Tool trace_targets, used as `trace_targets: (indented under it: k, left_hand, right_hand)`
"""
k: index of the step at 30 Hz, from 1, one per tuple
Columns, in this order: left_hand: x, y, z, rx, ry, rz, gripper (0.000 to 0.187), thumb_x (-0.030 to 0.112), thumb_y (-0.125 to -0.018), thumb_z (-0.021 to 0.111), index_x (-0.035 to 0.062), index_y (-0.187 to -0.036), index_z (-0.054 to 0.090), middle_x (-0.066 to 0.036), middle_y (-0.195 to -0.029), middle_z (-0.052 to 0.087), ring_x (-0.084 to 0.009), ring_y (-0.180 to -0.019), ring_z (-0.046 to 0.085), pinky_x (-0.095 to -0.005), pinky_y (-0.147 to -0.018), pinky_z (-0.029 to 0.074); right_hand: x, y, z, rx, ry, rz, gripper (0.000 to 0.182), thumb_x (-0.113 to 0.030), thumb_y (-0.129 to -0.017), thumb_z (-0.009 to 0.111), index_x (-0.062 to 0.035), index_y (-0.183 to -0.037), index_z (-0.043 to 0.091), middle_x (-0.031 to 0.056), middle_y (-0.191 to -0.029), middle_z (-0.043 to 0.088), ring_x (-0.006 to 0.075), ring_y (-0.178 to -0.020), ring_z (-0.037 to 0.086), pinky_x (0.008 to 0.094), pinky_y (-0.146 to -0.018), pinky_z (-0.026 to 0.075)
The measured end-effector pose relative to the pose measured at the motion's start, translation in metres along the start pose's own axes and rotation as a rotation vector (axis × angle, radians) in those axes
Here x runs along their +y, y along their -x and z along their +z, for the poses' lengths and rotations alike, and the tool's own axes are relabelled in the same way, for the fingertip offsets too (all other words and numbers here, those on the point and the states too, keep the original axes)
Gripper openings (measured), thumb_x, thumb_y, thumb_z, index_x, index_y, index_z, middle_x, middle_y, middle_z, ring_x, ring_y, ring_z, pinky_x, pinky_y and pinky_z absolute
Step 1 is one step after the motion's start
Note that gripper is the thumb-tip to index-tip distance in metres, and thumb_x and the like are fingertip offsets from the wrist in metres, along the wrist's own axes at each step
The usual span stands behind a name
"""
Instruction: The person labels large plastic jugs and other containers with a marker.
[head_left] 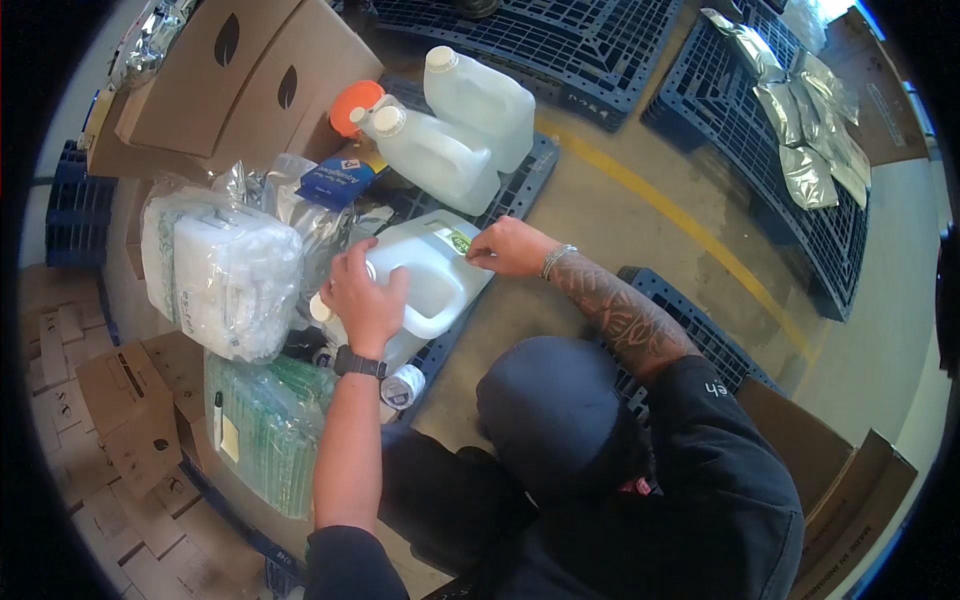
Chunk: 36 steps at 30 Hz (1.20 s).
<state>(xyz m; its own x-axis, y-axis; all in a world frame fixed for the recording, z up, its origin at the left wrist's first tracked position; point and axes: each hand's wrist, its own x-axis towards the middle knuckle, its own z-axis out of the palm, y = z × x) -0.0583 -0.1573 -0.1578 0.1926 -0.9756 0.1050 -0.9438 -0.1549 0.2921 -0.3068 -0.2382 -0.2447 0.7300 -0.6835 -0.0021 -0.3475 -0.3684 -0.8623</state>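
A translucent white plastic jug (400,248) lies tilted in front of me, its moulded handle towards me. My left hand (366,300), with a watch on the wrist, is curled around the jug's neck end; the hand partly hides its cap. My right hand (508,246) pinches the edge of a green label (456,242) on the jug's far side. Another jug, its white cap (320,308) showing, lies partly hidden under my left hand. Beyond stand two more jugs, one nearer (435,160) and one farther (490,100). A small white round container (403,387) sits beside my left wrist.
Plastic-wrapped white packs (225,270) and green-edged bagged packs (265,430) lie to the left. Behind them are cardboard boxes (240,80), a blue packet (342,177) and an orange lid (355,105). Dark pallets (740,130) stand right, one bearing silver pouches (805,130).
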Motion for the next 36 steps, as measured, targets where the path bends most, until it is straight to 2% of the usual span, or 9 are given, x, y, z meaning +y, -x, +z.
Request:
trace_targets:
  k: [5,7,11,13,16,23,25,32,36]
  left_hand:
    - [0.002,-0.001,0.0,-0.006,0.001,-0.012,0.052,0.033,-0.078,0.066,0.0185,-0.128,0.058,-0.011,-0.124,0.059,-0.0325,-0.122,0.052,-0.055,-0.107,0.029]
    - [0.001,0.0,-0.001,-0.008,0.011,-0.002,0.052,0.034,-0.078,0.066,0.0185,-0.128,0.059,-0.011,-0.125,0.059,-0.0322,-0.123,0.052,-0.0548,-0.107,0.028]
    - [0.001,0.0,0.0,-0.018,0.025,-0.018,0.053,0.034,-0.078,0.066,0.0183,-0.127,0.059,-0.011,-0.125,0.058,-0.0319,-0.125,0.051,-0.055,-0.107,0.027]
    - [0.0,-0.001,0.0,-0.009,0.024,-0.006,0.052,0.033,-0.078,0.066,0.0182,-0.127,0.059,-0.011,-0.125,0.059,-0.0319,-0.124,0.051,-0.0553,-0.107,0.027]
    - [0.001,-0.001,-0.001,-0.001,0.032,0.001,0.052,0.033,-0.078,0.066,0.018,-0.127,0.059,-0.011,-0.125,0.059,-0.0317,-0.124,0.052,-0.0555,-0.107,0.028]
    - [0.003,-0.001,0.0,0.0,0.031,-0.014,0.051,0.033,-0.078,0.066,0.0177,-0.126,0.06,-0.011,-0.124,0.059,-0.0312,-0.123,0.052,-0.0556,-0.107,0.028]
    - [0.003,0.0,-0.001,0.005,0.029,-0.013,0.051,0.033,-0.077,0.067,0.0176,-0.126,0.061,-0.011,-0.124,0.059,-0.0313,-0.123,0.052,-0.0555,-0.107,0.028]
    - [0.004,-0.001,-0.003,-0.004,0.042,-0.022,0.052,0.033,-0.077,0.067,0.0174,-0.126,0.061,-0.011,-0.123,0.059,-0.0316,-0.123,0.052,-0.0547,-0.108,0.027]
    - [0.002,0.0,-0.002,-0.01,0.043,-0.018,0.052,0.033,-0.077,0.067,0.0169,-0.126,0.061,-0.011,-0.124,0.059,-0.0313,-0.123,0.052,-0.0542,-0.108,0.027]
  right_hand:
    - [0.002,0.002,0.006,0.078,0.09,-0.002,0.016,-0.018,-0.089,0.067,-0.0058,-0.095,0.076,0.0162,-0.087,0.074,0.0339,-0.081,0.071,0.0409,-0.078,0.056]
    - [0.006,0.006,0.001,0.04,-0.009,-0.015,0.016,-0.019,-0.089,0.066,-0.0073,-0.095,0.075,0.0145,-0.089,0.074,0.0338,-0.083,0.071,0.0419,-0.08,0.056]
    - [-0.002,0.007,0.0,0.036,-0.004,-0.012,0.017,-0.02,-0.088,0.066,-0.0085,-0.097,0.075,0.0134,-0.09,0.075,0.0339,-0.084,0.071,0.043,-0.081,0.056]
    - [-0.009,0.006,-0.001,0.003,0.162,0.04,0.018,-0.021,-0.088,0.066,-0.0087,-0.098,0.074,0.0136,-0.091,0.075,0.0339,-0.087,0.071,0.044,-0.082,0.056]
    - [-0.018,0.004,0.0,-0.021,0.238,0.087,0.018,-0.022,-0.089,0.062,-0.0084,-0.096,0.073,0.0143,-0.092,0.073,0.0343,-0.089,0.071,0.0453,-0.081,0.056]
    - [-0.018,0.0,0.011,-0.029,0.345,0.058,0.018,-0.019,-0.089,0.056,-0.0041,-0.093,0.066,0.0149,-0.094,0.07,0.0354,-0.087,0.07,0.0465,-0.077,0.056]
    - [-0.017,-0.001,0.015,-0.047,0.494,-0.005,0.021,-0.02,-0.088,0.057,-0.0014,-0.096,0.064,0.0171,-0.094,0.07,0.0359,-0.087,0.07,0.0461,-0.076,0.057]
    - [-0.013,-0.008,0.005,-0.134,0.418,0.044,0.023,-0.022,-0.088,0.057,-0.0023,-0.098,0.063,0.0174,-0.095,0.069,0.0369,-0.087,0.07,0.0472,-0.076,0.056]
    - [-0.011,0.001,0.001,-0.034,0.287,0.042,0.022,-0.023,-0.09,0.056,-0.0045,-0.1,0.064,0.0132,-0.095,0.07,0.0363,-0.087,0.069,0.0472,-0.078,0.055]
